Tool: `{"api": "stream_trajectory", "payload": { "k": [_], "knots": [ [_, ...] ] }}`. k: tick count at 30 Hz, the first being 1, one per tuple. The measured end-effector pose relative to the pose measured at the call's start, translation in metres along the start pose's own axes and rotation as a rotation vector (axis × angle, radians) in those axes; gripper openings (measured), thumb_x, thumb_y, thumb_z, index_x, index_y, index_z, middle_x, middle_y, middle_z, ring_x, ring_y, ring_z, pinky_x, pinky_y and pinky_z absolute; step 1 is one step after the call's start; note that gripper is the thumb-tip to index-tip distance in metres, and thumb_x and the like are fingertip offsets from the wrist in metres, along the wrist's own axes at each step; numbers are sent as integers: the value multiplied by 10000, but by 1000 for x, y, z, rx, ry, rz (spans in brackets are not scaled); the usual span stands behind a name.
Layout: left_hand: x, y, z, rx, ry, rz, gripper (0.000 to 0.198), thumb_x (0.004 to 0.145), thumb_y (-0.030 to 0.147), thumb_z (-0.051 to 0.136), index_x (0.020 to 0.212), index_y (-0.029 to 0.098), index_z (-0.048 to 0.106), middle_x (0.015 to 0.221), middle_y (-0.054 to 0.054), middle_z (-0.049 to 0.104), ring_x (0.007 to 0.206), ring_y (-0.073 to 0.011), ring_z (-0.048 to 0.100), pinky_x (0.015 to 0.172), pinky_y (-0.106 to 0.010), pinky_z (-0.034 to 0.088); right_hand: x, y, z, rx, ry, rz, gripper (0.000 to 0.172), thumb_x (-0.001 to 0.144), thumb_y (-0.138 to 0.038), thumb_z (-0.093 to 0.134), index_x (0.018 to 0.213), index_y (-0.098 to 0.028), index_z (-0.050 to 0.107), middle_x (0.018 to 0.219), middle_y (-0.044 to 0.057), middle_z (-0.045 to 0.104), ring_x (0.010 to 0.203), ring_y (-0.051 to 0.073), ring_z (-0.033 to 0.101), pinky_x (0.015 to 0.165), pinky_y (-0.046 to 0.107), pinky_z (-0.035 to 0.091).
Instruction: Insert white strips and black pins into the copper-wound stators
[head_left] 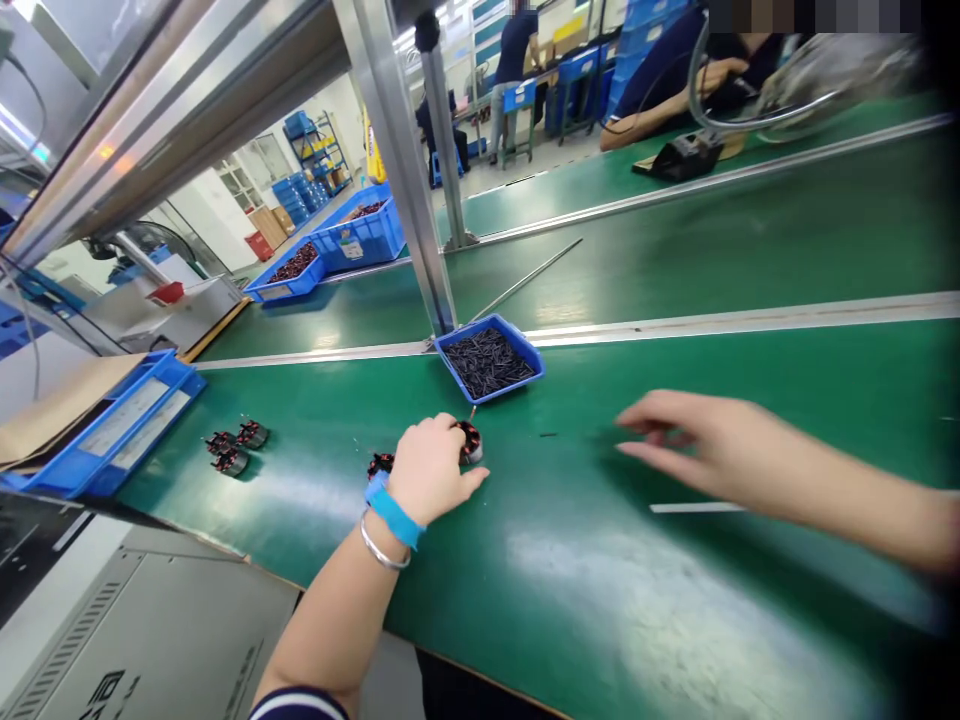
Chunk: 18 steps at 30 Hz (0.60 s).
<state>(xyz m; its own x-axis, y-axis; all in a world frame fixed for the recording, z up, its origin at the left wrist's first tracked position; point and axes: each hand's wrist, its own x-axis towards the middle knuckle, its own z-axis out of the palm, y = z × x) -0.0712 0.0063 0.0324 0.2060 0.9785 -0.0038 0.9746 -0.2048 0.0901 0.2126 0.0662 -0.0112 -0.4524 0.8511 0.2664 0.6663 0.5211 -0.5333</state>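
My left hand point(431, 465), with a blue wrist strap, curls its fingers over a small motor with copper windings point(471, 443); its thumb sticks out to the side. Another wound motor point(380, 464) shows partly behind this hand. To the right, my right hand point(686, 435) hovers above the bench, thumb and fingers apart, with nothing visible between them. Between the hands lies a short thin black piece point(548, 434). Beyond them sits a blue tray point(534, 372) full of short black tube-like pieces point(487, 362). A white strip point(694, 508) lies under my right forearm.
Several wound motors point(231, 460) stand at the left on the green bench point(570, 580). A blue bin with cardboard point(142, 425) is at the left edge. A metal post point(405, 160) rises behind the tray, near a thin rod point(529, 277). A co-worker's arm point(660, 110) is across the bench.
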Motion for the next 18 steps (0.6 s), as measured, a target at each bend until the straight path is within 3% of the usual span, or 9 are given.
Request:
{"api": "stream_trajectory", "payload": {
  "k": [1,3,5,7,9,12,15,18],
  "knots": [
    [-2,6,1,-1,-13,52,206,796,371,650,836,169,649,1078,-120,661,966,-286,638,838,-408,506,10,-6,13,-36,-92,-46,129,850,-277,606,879,-168,669,852,64,663,700,140,629,649,284,489],
    [-7,16,3,-16,-33,166,148,822,318,603,828,173,634,1111,-109,659,966,-269,640,844,-408,505,28,-17,37,-90,-159,-54,149,843,-259,585,936,-163,650,926,74,638,700,154,629,630,297,486],
    [-11,22,3,-45,-62,278,117,808,291,597,821,177,615,1135,-95,659,959,-256,644,852,-406,504,37,-25,52,-113,-141,-24,126,855,-247,534,845,-174,636,891,65,615,663,158,610,601,297,472],
    [-16,26,2,-77,-71,332,129,773,259,610,869,174,604,1122,-89,670,960,-253,646,894,-424,493,37,-27,55,-97,-143,-22,168,857,-226,495,726,-186,593,823,59,600,657,167,595,602,299,464],
    [-22,30,1,-128,-15,333,311,728,306,657,997,163,589,1142,-104,668,1023,-274,630,987,-470,449,27,-25,50,-68,-148,-24,181,867,-230,472,711,-195,558,779,57,605,665,171,596,623,297,473],
    [-29,39,9,-170,133,304,583,738,390,664,1224,112,505,1286,-159,601,1180,-307,558,1071,-511,386,6,-24,37,270,-197,54,233,900,-369,474,756,-201,547,691,41,618,629,161,613,618,280,499],
    [-27,48,24,-141,156,260,435,850,281,543,1233,77,514,1248,-165,625,1132,-286,586,981,-467,476,-8,-29,34,723,-207,192,364,813,-550,595,790,-187,607,682,44,641,630,164,629,617,280,519],
    [-21,53,36,-152,123,270,293,886,202,463,1129,94,586,1084,-117,683,995,-250,620,880,-409,532,-9,-35,40,840,-167,216,415,741,-583,669,801,-173,686,735,59,661,659,163,618,631,288,520]
  ]
}}
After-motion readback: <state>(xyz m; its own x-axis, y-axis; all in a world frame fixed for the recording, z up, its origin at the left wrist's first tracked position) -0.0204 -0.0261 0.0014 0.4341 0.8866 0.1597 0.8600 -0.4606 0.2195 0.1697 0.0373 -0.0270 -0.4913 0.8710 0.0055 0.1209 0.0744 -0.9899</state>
